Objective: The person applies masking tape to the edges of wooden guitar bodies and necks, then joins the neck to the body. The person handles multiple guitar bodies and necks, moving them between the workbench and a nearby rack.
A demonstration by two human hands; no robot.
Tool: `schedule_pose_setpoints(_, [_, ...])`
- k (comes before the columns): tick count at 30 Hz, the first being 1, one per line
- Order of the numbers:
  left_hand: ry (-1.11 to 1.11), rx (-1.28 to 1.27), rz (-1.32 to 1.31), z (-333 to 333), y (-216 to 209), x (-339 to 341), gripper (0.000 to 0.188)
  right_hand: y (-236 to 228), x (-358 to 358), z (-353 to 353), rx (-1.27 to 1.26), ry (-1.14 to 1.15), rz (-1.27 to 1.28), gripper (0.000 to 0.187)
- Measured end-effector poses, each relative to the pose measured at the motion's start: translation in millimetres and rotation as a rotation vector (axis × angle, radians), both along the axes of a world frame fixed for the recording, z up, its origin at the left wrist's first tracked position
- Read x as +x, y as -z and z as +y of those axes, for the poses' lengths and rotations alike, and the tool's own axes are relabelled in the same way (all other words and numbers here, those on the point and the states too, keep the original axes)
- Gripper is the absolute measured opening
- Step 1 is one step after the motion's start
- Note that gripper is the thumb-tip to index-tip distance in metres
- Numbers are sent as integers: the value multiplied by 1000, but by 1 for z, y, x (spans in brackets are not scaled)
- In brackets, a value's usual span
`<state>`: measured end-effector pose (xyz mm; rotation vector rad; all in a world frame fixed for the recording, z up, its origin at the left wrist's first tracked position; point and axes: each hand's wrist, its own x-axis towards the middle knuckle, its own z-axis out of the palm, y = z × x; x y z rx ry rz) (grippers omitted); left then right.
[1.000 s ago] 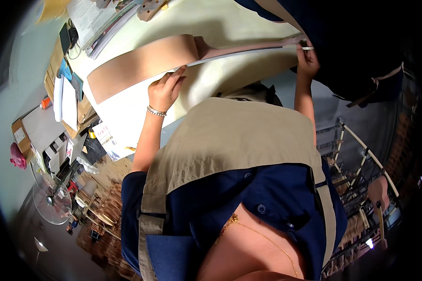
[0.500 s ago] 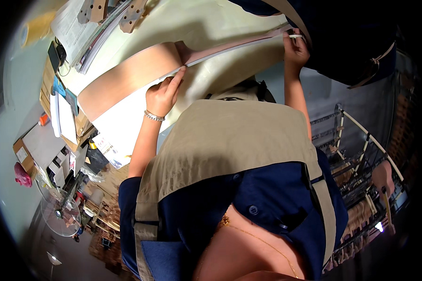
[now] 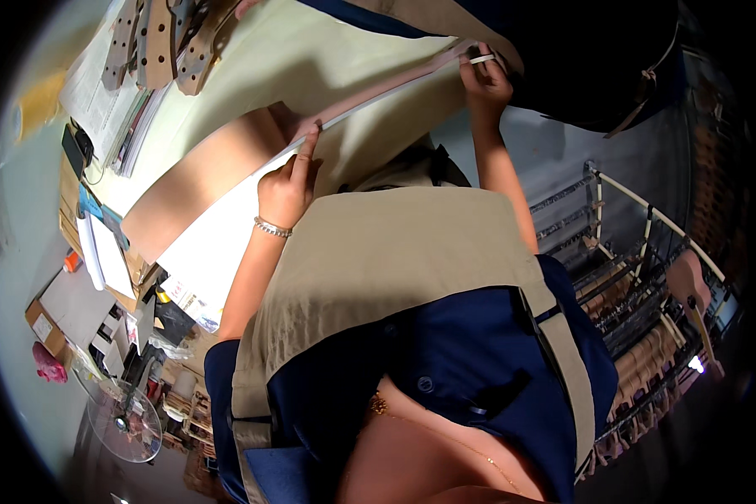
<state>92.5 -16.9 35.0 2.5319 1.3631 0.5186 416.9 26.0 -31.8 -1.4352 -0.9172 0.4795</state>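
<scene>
A guitar-like wooden instrument (image 3: 206,181) with a tan curved side lies across the pale work surface. Its neck (image 3: 370,94) extends up and right, edged by a long thin pale strip (image 3: 386,91). My left hand (image 3: 286,191), wearing a beaded bracelet, stretches its index fingertip onto the strip near where neck and body meet. The other left fingers are curled and the thumb is mostly hidden. At the neck's far end, my right hand (image 3: 487,81) is closed around a thin white stick (image 3: 482,59). What its fingertips touch beneath is partly hidden.
A person in dark clothes (image 3: 580,67) stands close at the upper right. Perforated wooden pieces (image 3: 155,42) and stacked papers (image 3: 101,92) lie at the far left. A rack (image 3: 638,218) with a guitar-shaped piece (image 3: 689,281) stands at right, a fan (image 3: 124,420) at lower left.
The view has shifted, so the instrument and both hands appear farther left. Both hands keep about the same places along the neck. Part of another person's hand now shows at the top.
</scene>
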Motion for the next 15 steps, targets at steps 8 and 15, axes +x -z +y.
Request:
schedule_pose_setpoints(8, [166, -16, 19, 19, 4, 47, 64, 0, -1, 0, 3, 10, -51, 35])
schedule_pose_setpoints(15, [260, -13, 193, 37, 10, 128, 67, -3, -5, 4, 10, 69, -195, 31])
